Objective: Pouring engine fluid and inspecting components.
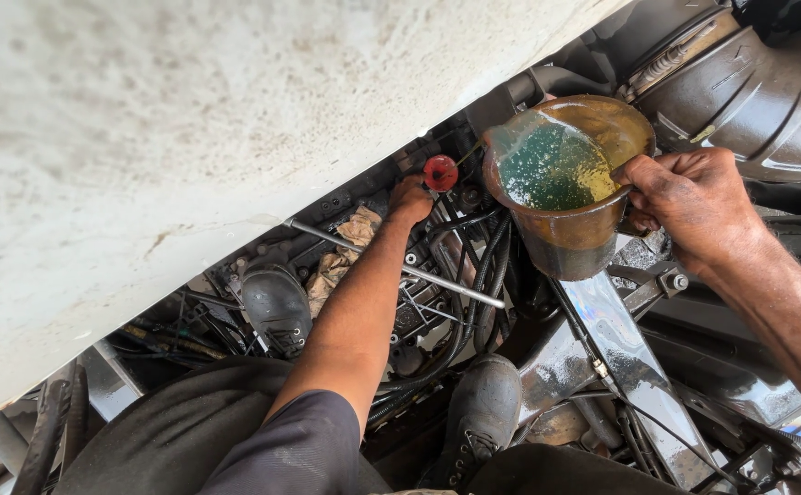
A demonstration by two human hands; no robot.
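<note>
A big pale, grimy body panel fills the whole upper left, tilted up like a raised cab or bonnet, and below its edge the machinery lies open. Low on the left, the person's dark trousers and a black work boot show, the boot planted among hoses and black cables. Just right of that boot a crumpled tan rag sits wedged in the engine parts, and a thin metal rod runs slantwise across it, passing under the forearm.

The left hand reaches deep toward the engine, its fingers closed around something just beside a small red funnel; what exactly it grips I cannot tell, as the hand hides it. Further down, the second boot rests on the frame.

Right of the funnel, a worn brown plastic jug hangs tilted, its spout toward the funnel and nearly touching it, with green liquid pooled inside against the lower lip. The right hand holds the jug tight by its handle on the far side, fingers wrapped fully round. Beyond that hand, at the upper right, a large dark rounded housing curves away, and a wet shiny metal beam runs down beneath the jug.
</note>
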